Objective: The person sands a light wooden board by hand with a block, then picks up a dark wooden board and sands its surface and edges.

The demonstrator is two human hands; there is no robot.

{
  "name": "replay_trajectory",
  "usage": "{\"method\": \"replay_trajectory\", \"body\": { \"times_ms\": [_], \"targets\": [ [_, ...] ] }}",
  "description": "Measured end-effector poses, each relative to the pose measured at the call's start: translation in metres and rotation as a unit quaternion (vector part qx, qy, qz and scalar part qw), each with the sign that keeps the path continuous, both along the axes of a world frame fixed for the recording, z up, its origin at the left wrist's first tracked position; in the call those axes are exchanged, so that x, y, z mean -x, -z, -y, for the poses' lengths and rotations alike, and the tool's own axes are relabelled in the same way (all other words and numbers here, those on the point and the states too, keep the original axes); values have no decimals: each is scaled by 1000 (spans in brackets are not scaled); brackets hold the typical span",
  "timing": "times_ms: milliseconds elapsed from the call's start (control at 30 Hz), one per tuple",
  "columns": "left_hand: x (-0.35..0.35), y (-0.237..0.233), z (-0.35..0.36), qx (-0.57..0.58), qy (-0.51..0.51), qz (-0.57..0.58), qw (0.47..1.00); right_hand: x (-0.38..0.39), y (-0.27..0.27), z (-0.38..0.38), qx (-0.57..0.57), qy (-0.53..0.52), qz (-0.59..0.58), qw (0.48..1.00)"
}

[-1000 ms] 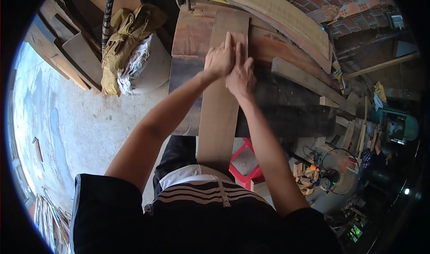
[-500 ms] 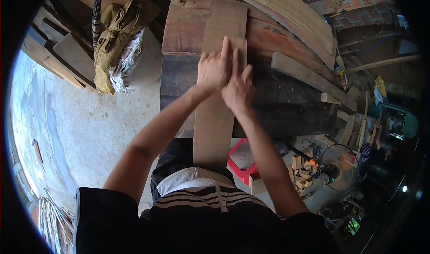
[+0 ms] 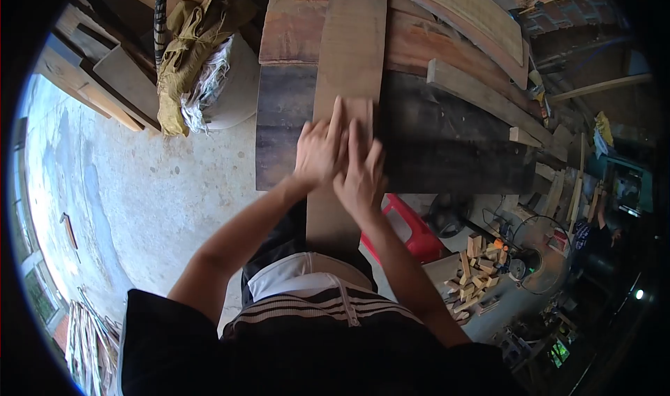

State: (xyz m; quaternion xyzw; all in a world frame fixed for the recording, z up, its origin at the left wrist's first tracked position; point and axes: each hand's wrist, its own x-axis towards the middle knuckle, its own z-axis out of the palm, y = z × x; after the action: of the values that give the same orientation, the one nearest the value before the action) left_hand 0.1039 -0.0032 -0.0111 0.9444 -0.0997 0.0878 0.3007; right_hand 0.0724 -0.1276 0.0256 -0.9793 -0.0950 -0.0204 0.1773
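A long brown board (image 3: 352, 54) lies lengthwise over the dark workbench (image 3: 447, 151), its near end reaching my waist. On top of it is a flat rectangular sanding block (image 3: 361, 108), partly hidden under my fingers. My left hand (image 3: 320, 151) presses on the block's left side, index finger pointing forward and the other fingers curled. My right hand (image 3: 361, 179) grips its right side and near end, fingers bent over it. Both hands touch each other around the block.
Curved planks (image 3: 474, 19) lie along the bench's far right. A narrower wood strip (image 3: 481, 103) and a small block (image 3: 523, 137) sit nearer. Below are a red stool (image 3: 412, 232), wood offcuts (image 3: 478, 270) and a fan (image 3: 541, 256). A sack (image 3: 185, 54) stands left; another person (image 3: 593, 239) is far right.
Both hands have slid the sanding block along the board toward my body. The view has also shifted slightly, so the bench appears higher.
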Motion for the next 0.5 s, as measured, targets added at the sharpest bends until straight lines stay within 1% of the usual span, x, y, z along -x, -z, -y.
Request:
{"method": "replay_trajectory", "body": {
  "times_ms": [33, 67, 100, 133, 167, 200, 233, 333, 400, 467, 500],
  "targets": [
    [35, -4, -2, -12, 9, -45, 999, 33, -4, 3, -3, -14, -20, 1000],
    [65, 5, -3, 8, 12, -27, 1000, 58, -6, 5, -9, -29, -41, 999],
    [86, 8, -5, 22, 19, -69, 997, 71, -3, 8, -3, -42, -52, 998],
    [90, 1, -6, 15, 10, -102, 995, 70, -3, 6, 3, -56, -64, 996],
    [80, 4, -6, 28, -4, -70, 997, 64, -1, 6, 3, -54, -88, 995],
    [66, 7, -6, 42, -18, -40, 998, 47, -1, 2, 4, -58, -91, 994],
    [40, 7, -9, 30, -35, -27, 999, 19, 3, -5, -2, -55, -71, 996],
    [-60, 1, -27, -10, -72, 0, 997, -74, 2, -26, -23, -59, -5, 998],
    [-121, 4, -37, 0, -80, 12, 997, -131, 0, -38, -16, -51, -32, 998],
    [-177, 4, -47, -26, -85, 3, 996, -181, 2, -53, -3, -21, -17, 1000],
    [-200, 7, -52, -17, -86, -7, 996, -201, 3, -56, -2, -26, 3, 1000]
  ]
}}
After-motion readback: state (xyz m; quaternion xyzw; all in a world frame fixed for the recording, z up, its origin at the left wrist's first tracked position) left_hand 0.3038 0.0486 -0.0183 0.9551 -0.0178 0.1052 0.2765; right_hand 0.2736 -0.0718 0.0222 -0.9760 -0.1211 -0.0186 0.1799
